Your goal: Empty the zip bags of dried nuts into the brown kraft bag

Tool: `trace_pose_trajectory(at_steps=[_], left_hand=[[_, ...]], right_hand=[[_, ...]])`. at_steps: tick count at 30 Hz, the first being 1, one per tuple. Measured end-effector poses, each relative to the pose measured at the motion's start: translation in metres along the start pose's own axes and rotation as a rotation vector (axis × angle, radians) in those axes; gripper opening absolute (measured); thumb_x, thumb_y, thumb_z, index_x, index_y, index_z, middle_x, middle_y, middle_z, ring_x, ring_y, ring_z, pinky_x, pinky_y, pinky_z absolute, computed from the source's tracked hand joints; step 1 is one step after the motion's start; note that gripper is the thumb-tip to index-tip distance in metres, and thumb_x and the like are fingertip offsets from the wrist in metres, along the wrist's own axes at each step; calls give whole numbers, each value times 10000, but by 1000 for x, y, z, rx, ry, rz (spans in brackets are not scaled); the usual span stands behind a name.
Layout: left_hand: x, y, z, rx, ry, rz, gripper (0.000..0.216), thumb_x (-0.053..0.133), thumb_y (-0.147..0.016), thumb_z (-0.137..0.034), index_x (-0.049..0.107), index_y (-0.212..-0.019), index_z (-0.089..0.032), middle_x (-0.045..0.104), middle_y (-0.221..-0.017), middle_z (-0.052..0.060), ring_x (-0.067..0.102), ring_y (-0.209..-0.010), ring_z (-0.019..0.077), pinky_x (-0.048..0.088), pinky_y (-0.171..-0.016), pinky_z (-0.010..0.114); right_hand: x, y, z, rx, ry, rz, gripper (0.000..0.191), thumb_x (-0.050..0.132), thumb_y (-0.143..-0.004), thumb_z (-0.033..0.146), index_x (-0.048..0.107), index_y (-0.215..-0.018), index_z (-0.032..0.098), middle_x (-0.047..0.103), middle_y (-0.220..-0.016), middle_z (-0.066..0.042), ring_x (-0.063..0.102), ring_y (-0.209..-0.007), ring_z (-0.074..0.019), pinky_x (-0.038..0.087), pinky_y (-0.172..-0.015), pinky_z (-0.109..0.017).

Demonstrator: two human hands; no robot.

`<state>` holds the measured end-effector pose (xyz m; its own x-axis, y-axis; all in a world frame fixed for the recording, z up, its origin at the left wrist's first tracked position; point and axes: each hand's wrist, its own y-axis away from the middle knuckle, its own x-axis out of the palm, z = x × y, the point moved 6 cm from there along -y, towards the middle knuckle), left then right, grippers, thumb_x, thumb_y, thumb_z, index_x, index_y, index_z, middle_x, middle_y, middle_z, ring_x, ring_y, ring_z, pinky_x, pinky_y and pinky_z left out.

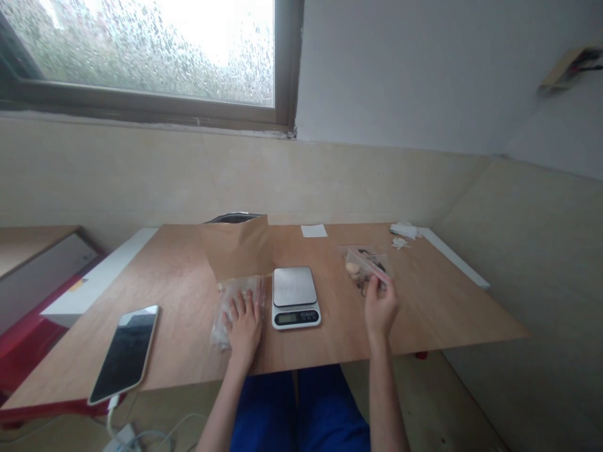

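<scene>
My left hand (245, 323) lies flat, fingers spread, on a clear plastic bag (221, 317) left of the scale. With its fingers pinched, my right hand (380, 307) grips the edge of a zip bag (370, 267) that has a reddish seal strip. Inside that zip bag are a pale round piece and some dark pieces, too small to name. Between my hands sits a white digital kitchen scale (296, 298), its metal plate bare. Behind my left hand stands a brown paper bag (240, 248) with a silvery lining, its top open.
A phone or tablet (126, 351) with a white cable lies at the table's left edge. A white paper slip (313, 231) is near the wall. White crumpled wrappers (405, 231) and small white bits (399, 243) lie at the far right. The wooden table (188, 351) ends close to my lap.
</scene>
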<state>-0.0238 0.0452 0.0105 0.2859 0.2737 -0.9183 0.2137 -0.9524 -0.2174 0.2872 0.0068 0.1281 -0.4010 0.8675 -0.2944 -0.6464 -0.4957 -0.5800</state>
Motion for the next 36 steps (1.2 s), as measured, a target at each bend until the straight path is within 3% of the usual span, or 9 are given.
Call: trace_pose_trajectory(at_steps=[5,8,12,17,22,27,30,33,36], left_hand=[[-7,-8,-1,-85,271,82,500,354,-864,-313,433,-1297,-77,322,-1413,256,198,-1342,385,135,-1001,644],[-28,-10,-6,-164,549,29,433,325,-871,-336,508,-1186,-102,450,-1333,224,336,-1298,320,208,-1033,562],[-61,-7,-37,-111,1179,151,413,375,-839,-495,555,-969,-147,650,-927,109,631,-869,208,477,-822,366],[-85,-2,-57,-270,1542,237,393,528,-711,-564,512,-740,-172,569,-614,-8,566,-583,130,473,-583,254],[-81,-5,-46,-392,1524,209,362,617,-610,-508,486,-706,-185,509,-617,-34,518,-569,120,448,-553,241],[-89,-10,-34,-302,1321,84,337,557,-656,-515,536,-712,-183,532,-679,5,519,-668,157,432,-602,251],[-98,-9,-38,-167,1214,67,330,528,-703,-515,503,-662,-188,482,-634,-13,475,-641,141,405,-604,236],[-101,-4,-50,-43,1173,141,353,515,-730,-528,471,-633,-192,434,-601,-25,427,-594,124,376,-566,222],[-100,1,-56,-5,1170,164,415,463,-750,-582,438,-597,-197,424,-584,-20,417,-578,126,377,-561,229]], right_hand=[[44,39,39,-66,-140,294,295,429,-860,340,641,-927,146,682,-910,-124,624,-866,-229,464,-784,-334],[57,58,62,-87,-217,409,266,434,-874,304,642,-964,167,677,-918,-101,612,-884,-217,459,-796,-330],[63,76,92,-162,-360,557,256,422,-891,237,642,-1016,198,675,-975,-80,602,-927,-196,447,-837,-323],[66,93,118,-327,-508,755,253,429,-881,175,653,-980,238,689,-970,-52,603,-940,-184,453,-852,-338],[63,99,128,-395,-569,902,280,457,-831,113,640,-998,244,676,-1011,-41,581,-1009,-180,424,-913,-358],[56,103,138,-358,-587,1210,333,488,-806,140,561,-1122,217,557,-1196,-68,496,-1135,-183,369,-978,-345],[58,102,137,-238,-534,1208,165,431,-874,254,573,-928,190,606,-967,-44,563,-940,-161,427,-851,-288],[68,104,128,-114,-398,1147,257,397,-897,356,499,-728,192,522,-653,25,514,-622,-122,403,-608,-229],[77,111,125,-89,-389,1154,291,397,-896,368,464,-674,193,491,-599,38,468,-553,-107,338,-526,-215]])
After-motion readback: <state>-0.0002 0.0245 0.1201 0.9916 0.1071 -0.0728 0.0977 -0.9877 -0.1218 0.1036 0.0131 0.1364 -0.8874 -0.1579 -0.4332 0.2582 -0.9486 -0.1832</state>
